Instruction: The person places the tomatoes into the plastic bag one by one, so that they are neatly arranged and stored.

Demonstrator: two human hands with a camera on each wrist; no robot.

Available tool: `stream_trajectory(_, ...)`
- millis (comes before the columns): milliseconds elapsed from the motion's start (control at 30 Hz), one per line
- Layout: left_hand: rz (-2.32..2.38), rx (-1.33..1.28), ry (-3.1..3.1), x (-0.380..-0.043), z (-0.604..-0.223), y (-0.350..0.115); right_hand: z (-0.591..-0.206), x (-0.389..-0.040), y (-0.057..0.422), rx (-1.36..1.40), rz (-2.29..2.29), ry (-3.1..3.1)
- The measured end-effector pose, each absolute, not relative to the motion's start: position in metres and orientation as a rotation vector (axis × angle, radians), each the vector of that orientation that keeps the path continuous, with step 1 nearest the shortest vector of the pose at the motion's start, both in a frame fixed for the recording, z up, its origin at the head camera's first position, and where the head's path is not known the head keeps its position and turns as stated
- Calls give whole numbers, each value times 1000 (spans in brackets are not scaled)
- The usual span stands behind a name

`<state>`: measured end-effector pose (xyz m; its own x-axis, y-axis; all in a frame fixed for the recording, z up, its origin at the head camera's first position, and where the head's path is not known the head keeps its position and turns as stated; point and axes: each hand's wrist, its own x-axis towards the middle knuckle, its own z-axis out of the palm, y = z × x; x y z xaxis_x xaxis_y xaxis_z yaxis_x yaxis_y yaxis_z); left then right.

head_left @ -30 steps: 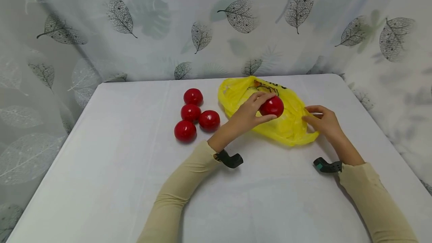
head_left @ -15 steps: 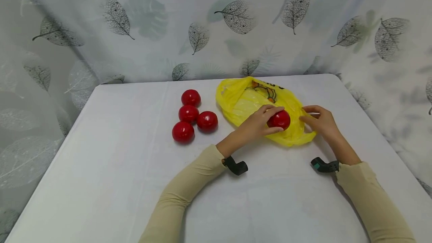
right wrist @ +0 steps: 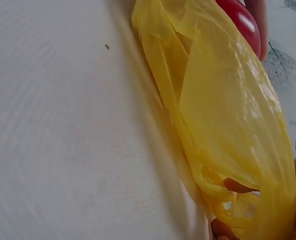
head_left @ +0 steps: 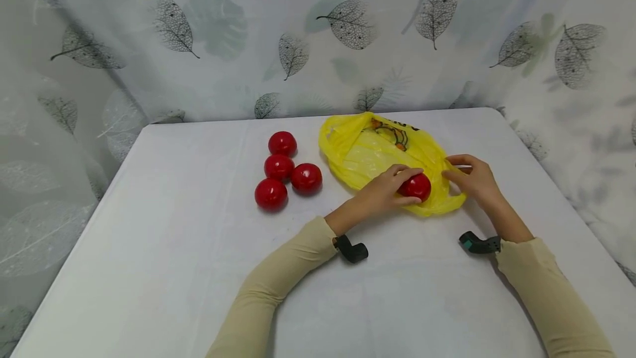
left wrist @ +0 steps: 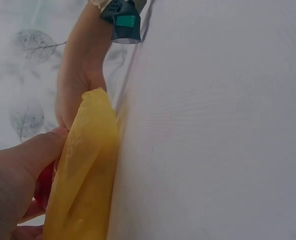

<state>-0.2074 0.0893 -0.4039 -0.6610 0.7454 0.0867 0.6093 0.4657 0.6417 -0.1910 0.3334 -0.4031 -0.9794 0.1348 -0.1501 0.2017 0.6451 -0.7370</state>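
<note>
My left hand (head_left: 385, 192) holds a glossy red round object (head_left: 416, 187), tomato-like in shape, at the near side of a yellow plastic bag (head_left: 367, 151). The bag lies spread on the table, with printing on its far part. In the left wrist view, the bag (left wrist: 85, 170) hides much of the red object (left wrist: 44, 184). My right hand (head_left: 474, 180) pinches the bag's right edge between thumb and fingers. Bag film (right wrist: 223, 100) covers part of that hand in the right wrist view, where the red object (right wrist: 242, 24) shows behind the bag's rim.
Several more red round objects (head_left: 279, 167) sit in a close group left of the bag. They stand on a white-covered table (head_left: 164, 225). A leaf-patterned curtain (head_left: 223, 70) hangs along the table's back and sides.
My left hand has carried the red object down and right, from over the bag's middle to its near edge. The right hand keeps its place on the bag.
</note>
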Motion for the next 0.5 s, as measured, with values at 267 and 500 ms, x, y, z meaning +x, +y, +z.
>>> stream_trajectory(267, 941, 1100, 2500, -207, -408, 92, -404, -189, 333, 287, -1249, 2772)
stream_trajectory(500, 942, 1041, 2492, -206, -405, 90, -403, -191, 332, 255, -1269, 2777)
